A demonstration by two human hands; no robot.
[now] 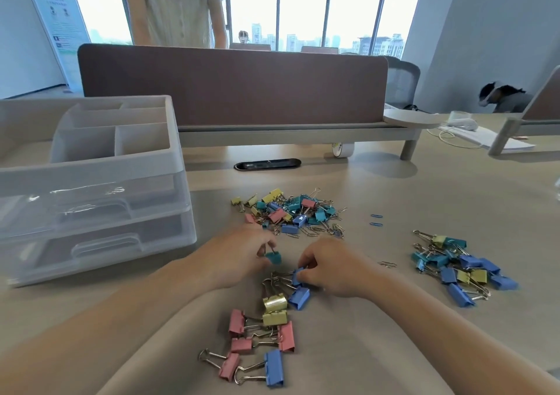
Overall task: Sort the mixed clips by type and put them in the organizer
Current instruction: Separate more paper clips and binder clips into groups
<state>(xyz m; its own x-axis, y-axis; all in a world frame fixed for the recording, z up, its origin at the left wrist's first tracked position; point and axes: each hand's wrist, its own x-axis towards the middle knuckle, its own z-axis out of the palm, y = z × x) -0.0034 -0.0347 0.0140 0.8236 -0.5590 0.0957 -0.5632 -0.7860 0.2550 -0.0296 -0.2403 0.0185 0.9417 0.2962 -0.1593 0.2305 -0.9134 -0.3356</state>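
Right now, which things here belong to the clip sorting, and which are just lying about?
In the job: organizer, mixed pile, near clip group, right-side clip group, teal clip in left hand, blue clip in right hand.
Lying about: tape roll, cable port, divider.

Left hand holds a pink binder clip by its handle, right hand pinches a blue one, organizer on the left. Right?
Not quite: the head view shows the left hand holding a teal binder clip by its handle, not a pink one. The right hand does pinch a blue clip, and the organizer is on the left.
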